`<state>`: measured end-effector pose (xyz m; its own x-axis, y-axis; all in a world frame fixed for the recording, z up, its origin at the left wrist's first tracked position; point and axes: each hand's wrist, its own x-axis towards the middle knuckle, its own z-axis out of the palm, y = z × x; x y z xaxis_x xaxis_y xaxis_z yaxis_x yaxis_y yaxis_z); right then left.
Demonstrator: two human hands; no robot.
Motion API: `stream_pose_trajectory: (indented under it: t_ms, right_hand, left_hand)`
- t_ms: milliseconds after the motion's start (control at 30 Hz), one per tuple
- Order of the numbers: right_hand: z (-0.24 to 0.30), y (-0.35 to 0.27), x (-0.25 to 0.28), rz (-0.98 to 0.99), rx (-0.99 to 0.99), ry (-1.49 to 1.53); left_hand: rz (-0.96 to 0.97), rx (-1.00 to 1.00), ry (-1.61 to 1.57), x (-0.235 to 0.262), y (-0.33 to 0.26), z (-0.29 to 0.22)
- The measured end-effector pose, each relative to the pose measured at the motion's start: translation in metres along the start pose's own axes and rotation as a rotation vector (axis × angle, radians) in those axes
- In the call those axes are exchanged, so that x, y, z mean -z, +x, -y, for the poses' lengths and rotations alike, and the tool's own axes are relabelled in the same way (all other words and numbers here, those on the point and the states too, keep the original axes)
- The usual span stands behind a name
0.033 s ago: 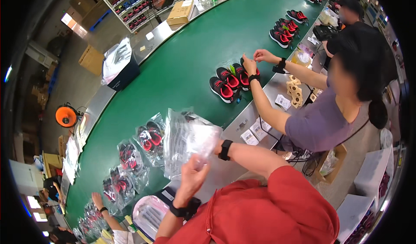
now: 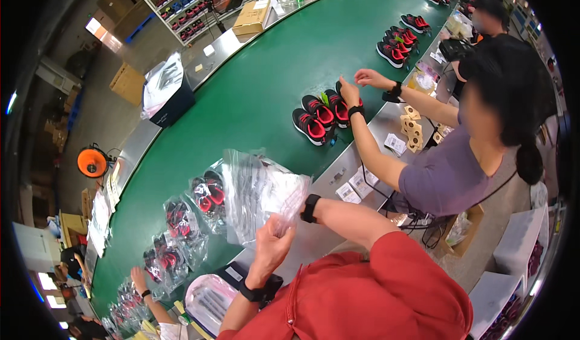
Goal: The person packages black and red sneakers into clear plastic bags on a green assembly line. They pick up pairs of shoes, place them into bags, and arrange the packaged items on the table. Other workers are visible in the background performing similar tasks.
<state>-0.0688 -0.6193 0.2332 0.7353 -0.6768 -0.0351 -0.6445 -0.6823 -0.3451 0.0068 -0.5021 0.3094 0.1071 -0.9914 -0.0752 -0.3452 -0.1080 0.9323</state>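
A clear plastic bag (image 2: pixel 244 198) hangs over the near edge of the green belt, crumpled and whitish at its right end. My left hand (image 2: pixel 273 246) is closed, its thumb and fingers pinching the bag's lower edge. At the bag's right end is my right hand (image 2: pixel 301 209); cloudy plastic hides its fingers, so its grip is unclear. Just beyond the bag, a bagged pair of black-and-red shoes (image 2: pixel 208 190) lies on the belt. A tray (image 2: pixel 208 298) of flat plastic bags stands beside my left forearm.
Several bagged shoes (image 2: pixel 180 219) line the belt (image 2: pixel 241 92) to the left. To the right a co-worker (image 2: pixel 447 171) reaches over unbagged shoes (image 2: pixel 317 118). Paper tags (image 2: pixel 411 128) and cards (image 2: pixel 356 186) lie on the metal ledge. A dark bin (image 2: pixel 169 95) stands across the belt.
The bag's upper part has shifted slightly left and fanned wider. My left hand has moved slightly right. The co-worker's hands have shifted a little.
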Motion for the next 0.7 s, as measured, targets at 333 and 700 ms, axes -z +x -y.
stream_pose_trajectory:
  t_ms: [333,700]
  right_hand:
    - [-0.018,-0.005,-0.065,0.403,-0.087,0.323]
    - [0.008,-0.057,0.047,-0.163,-0.212,1.290]
  left_hand:
    - [-0.170,0.328,-0.589,0.048,0.054,0.016]
    - [-0.306,0.298,-0.916,0.033,0.048,0.023]
